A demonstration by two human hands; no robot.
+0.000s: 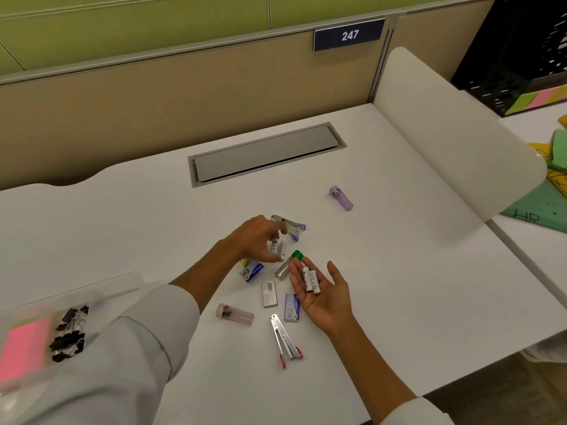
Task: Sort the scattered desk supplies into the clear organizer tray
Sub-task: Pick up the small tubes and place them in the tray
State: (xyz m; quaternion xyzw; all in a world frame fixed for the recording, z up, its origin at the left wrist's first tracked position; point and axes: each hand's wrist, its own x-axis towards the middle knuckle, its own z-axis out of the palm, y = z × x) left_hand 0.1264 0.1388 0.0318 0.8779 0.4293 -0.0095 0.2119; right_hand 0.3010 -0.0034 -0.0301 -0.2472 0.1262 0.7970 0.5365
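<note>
My right hand [325, 294] lies palm up over the desk with two white batteries [310, 280] resting on it. My left hand [256, 239] reaches over the pile and pinches two more white batteries [277, 247]. Scattered around are a blue-tipped stapler [291, 225], a green-capped tube [290, 265], small staple boxes [269, 294], a pink-capped tube [234, 314], a red-tipped stapler [287, 340] and a purple tube [341, 197]. The clear organizer tray [122, 282] sits at the lower left, holding black binder clips [69, 332] and pink sticky notes [21, 348].
A grey cable hatch [267, 153] is set into the white desk behind the pile. A white curved divider [454, 142] borders the right side. Beyond it are a black mesh holder [515, 56] and green and yellow papers [546, 191].
</note>
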